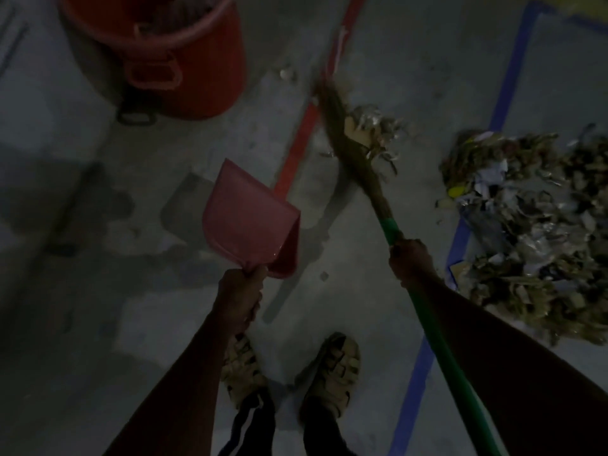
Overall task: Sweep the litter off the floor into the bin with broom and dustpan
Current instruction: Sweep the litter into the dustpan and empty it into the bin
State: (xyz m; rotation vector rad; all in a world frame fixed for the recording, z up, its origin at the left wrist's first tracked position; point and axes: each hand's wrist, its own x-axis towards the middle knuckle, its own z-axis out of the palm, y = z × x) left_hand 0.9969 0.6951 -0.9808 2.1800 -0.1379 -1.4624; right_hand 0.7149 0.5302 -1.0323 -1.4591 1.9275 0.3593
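1. Presently, left hand (pixel 241 296) grips pink dustpan (pixel 246 218), raised off the floor.
2. Right hand (pixel 411 260) grips green-handled broom (pixel 353 153), bristles beside small litter clump (pixel 376 130).
3. Large litter pile (pixel 533 225) lies right; red bin (pixel 171 51) stands upper left.

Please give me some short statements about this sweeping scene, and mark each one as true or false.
1. The left hand holds a pink dustpan. True.
2. The dustpan rests flat on the floor, full of litter. False: it is held up and looks empty.
3. The right hand grips the green broom handle. True.
4. The red bin stands right of the blue floor line. False: it stands far to the left of it.
5. A large litter pile lies on the right. True.
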